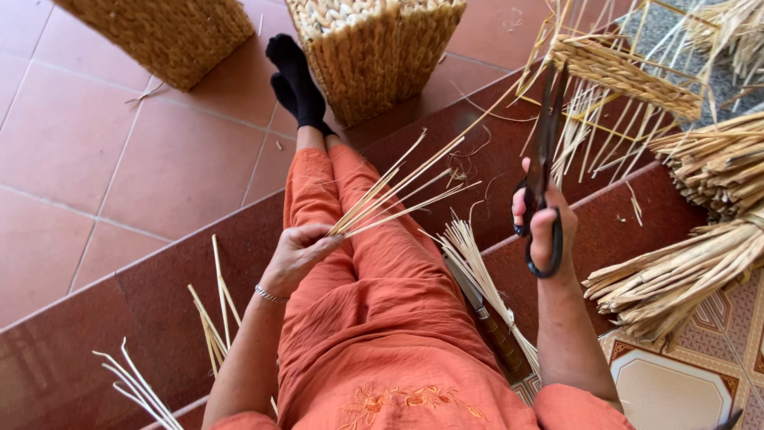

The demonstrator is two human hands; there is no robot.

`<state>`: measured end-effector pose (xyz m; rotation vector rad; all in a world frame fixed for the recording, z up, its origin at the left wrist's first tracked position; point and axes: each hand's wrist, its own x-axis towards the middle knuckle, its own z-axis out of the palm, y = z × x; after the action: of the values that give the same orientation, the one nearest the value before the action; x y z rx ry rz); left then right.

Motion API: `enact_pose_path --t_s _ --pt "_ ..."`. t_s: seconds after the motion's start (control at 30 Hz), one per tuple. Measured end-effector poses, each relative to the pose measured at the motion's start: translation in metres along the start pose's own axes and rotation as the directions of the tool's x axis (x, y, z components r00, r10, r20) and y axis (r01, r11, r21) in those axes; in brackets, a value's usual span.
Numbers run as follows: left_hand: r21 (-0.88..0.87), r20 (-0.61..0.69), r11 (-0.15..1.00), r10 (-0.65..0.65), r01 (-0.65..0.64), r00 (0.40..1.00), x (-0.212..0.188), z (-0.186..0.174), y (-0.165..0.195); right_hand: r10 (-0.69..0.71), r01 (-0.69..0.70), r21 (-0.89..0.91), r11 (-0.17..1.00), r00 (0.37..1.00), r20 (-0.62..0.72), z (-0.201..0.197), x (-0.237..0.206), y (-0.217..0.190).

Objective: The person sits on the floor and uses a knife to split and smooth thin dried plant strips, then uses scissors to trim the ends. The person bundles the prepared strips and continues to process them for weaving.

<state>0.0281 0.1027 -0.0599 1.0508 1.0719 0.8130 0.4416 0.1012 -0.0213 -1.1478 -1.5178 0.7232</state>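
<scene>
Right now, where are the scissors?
In the head view the black scissors are on the right, held in the right hand, blades pointing up toward the half-woven basket frame, above the step.

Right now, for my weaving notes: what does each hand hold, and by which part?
Left hand pinches a bundle of straw stems at its lower end; right hand holds black scissors by the handle loops.
</scene>
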Motion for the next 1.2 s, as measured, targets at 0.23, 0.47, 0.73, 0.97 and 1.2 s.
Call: enact_pose_path --t_s 0.23,0.47,0.73,0.97,1.2 --pt "0.019 0.009 0.994 0.106 -0.106 0.994 0.007 0.008 0.003 0.012 0.046 -0.218 0.975 0.967 0.254 0.014 -0.014 -0.02" --pt "0.089 0.02 0.991 0.101 -0.102 0.995 0.008 0.009 -0.002 -0.029 0.082 -0.199 0.977 0.966 0.256 0.028 -0.007 -0.026" --pt "-0.023 -0.029 0.995 0.095 -0.096 0.995 0.005 0.004 0.002 0.085 -0.086 0.027 0.996 0.996 0.041 0.023 -0.019 0.0" --pt "-0.213 -0.094 0.976 0.027 -0.047 0.995 0.007 0.0 0.02 0.077 -0.079 0.038 0.996 0.996 0.052 0.009 -0.031 0.01" --pt "-0.314 -0.098 0.946 0.058 -0.086 0.993 0.009 0.006 0.026 0.159 -0.184 0.092 0.979 0.96 0.229 0.034 -0.054 0.009"
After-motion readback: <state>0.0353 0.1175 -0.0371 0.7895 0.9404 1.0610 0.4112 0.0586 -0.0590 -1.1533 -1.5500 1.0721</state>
